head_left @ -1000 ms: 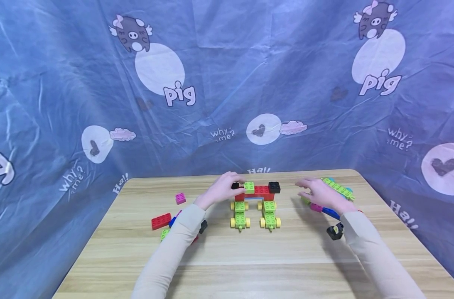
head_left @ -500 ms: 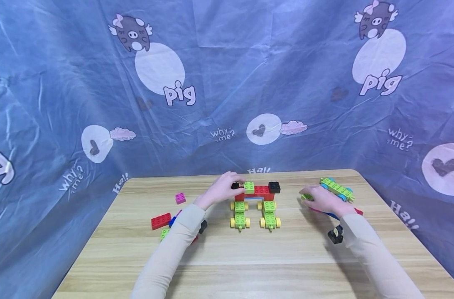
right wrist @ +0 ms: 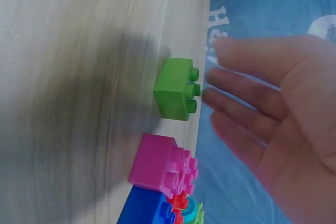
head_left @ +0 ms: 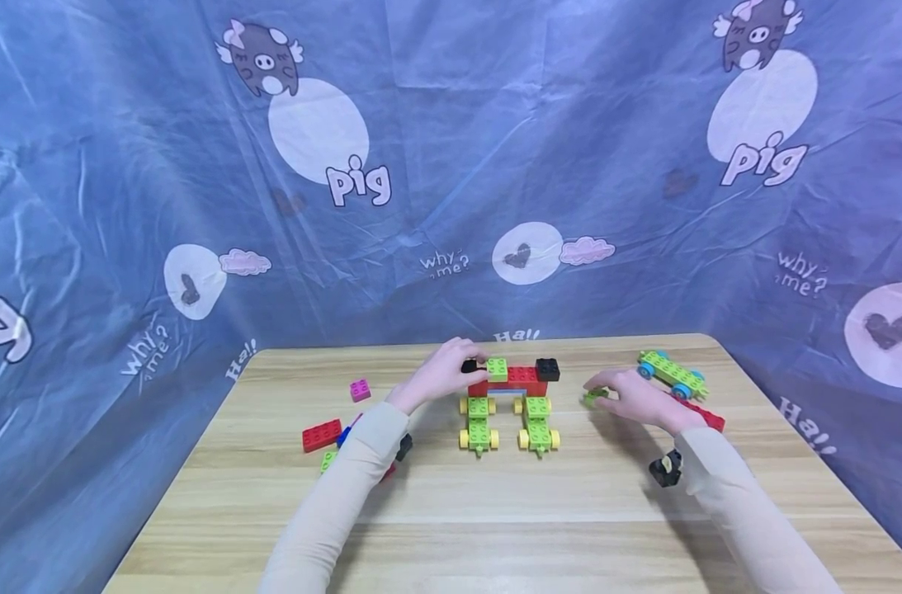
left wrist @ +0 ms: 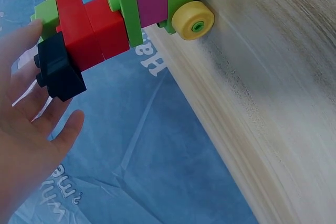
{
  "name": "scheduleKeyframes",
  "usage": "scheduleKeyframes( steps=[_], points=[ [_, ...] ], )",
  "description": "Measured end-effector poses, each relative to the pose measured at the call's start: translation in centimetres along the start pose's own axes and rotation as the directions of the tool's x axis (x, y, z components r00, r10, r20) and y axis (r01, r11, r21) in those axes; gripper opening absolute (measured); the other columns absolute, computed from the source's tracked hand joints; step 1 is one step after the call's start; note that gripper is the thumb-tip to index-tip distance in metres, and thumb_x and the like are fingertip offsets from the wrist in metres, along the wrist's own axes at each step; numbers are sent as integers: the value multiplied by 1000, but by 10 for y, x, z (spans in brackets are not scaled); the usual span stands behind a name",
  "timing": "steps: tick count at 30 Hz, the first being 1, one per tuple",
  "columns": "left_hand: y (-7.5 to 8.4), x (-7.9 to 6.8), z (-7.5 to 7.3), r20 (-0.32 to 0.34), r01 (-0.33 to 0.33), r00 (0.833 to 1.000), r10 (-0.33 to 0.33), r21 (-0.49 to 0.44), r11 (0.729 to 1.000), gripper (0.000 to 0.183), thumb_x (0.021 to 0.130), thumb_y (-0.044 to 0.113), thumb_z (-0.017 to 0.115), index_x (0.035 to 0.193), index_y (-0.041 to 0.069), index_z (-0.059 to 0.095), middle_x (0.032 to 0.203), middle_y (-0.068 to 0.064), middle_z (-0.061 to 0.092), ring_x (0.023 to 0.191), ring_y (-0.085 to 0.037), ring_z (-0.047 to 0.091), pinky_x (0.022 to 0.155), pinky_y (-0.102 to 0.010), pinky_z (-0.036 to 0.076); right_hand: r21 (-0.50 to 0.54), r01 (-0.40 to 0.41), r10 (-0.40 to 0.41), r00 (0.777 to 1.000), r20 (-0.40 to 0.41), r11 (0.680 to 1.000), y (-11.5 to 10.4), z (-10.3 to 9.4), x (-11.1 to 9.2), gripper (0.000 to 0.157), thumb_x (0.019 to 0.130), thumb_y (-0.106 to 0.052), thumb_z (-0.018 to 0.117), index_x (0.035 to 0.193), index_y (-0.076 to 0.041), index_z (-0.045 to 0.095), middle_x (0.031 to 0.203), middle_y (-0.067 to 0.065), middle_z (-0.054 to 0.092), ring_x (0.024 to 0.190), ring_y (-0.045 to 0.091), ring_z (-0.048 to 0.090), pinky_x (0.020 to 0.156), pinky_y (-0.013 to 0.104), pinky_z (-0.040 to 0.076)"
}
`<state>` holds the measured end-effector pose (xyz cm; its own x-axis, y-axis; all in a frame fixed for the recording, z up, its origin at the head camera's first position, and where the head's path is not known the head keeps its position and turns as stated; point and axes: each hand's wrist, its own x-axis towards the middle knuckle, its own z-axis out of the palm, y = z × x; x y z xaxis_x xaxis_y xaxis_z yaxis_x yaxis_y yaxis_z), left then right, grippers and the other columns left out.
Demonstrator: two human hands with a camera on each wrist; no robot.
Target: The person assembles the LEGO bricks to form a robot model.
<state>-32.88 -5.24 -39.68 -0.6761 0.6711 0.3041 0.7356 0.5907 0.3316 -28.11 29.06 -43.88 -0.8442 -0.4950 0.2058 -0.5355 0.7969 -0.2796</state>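
Note:
My left hand (head_left: 445, 370) holds the left end of a brick-built structure (head_left: 523, 376), thumb at a lime green brick (head_left: 497, 369) and fingers around the black brick (left wrist: 60, 69) at that end. The structure's red beam stands on two lime wheeled bases (head_left: 479, 425) with yellow wheels. My right hand (head_left: 632, 396) hovers with fingers extended beside a loose lime green brick (right wrist: 173, 88). In the right wrist view the fingertips come close to its studs, with a small gap. Nothing is in the right hand.
Near the right hand lie a pink brick (right wrist: 152, 162), a blue brick (right wrist: 139, 205) and a red brick (head_left: 706, 415). A lime car base (head_left: 672, 373) with blue wheels stands behind, a black piece (head_left: 666, 468) in front. At left are a magenta brick (head_left: 359, 390) and a red brick (head_left: 321, 436).
My right hand has shifted slightly left and lower, over the loose lime green brick; more of the blue-wheeled car base shows. The left hand has stayed at the structure. The head view has tilted slightly.

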Motion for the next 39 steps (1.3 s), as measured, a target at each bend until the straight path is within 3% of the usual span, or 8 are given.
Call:
scheduleKeyframes(
  steps=[7,16,24,32,39],
  points=[
    [-4,0,1,-10,-21,1000,21,-12,1000,30,86,31,66,108,11,68,100,-2,68,96,-22,60,85,-32,48,-22,-1,1,1000,4,1000,0,1,0,25,83,-6,65,107,2,66,103,16,69,97,33,65,83,47,53],
    [0,1,-3,-5,-2,1000,2,2,1000,29,87,33,65,109,13,68,101,-2,68,94,-17,58,84,-30,48,-12,24,-24,999,-26,1000,-3,2,-1,22,80,-2,66,101,-1,69,97,11,71,91,28,67,79,43,55],
    [0,0,-4,-2,1,1000,-1,-2,1000,30,87,31,66,110,12,68,102,-2,68,95,-17,57,84,-31,48,-19,19,-19,1000,4,1000,-3,3,-3,22,77,1,67,98,-2,70,91,7,72,83,21,67,73,37,57],
    [-1,1,-1,-13,-7,1000,7,-2,1000,28,86,29,67,108,12,68,101,-2,68,93,-17,57,84,-32,48,0,-27,27,999,24,1000,-8,4,-7,27,74,-10,75,99,-2,69,92,8,72,84,20,66,75,38,56],
    [-2,0,2,-13,-14,1000,15,15,1000,31,86,32,66,109,11,68,99,-2,68,94,-17,59,85,-32,49,-12,-46,46,999,22,999,-10,4,-10,24,72,-12,78,92,0,70,80,5,69,69,12,58,60,23,49]
  ],
)
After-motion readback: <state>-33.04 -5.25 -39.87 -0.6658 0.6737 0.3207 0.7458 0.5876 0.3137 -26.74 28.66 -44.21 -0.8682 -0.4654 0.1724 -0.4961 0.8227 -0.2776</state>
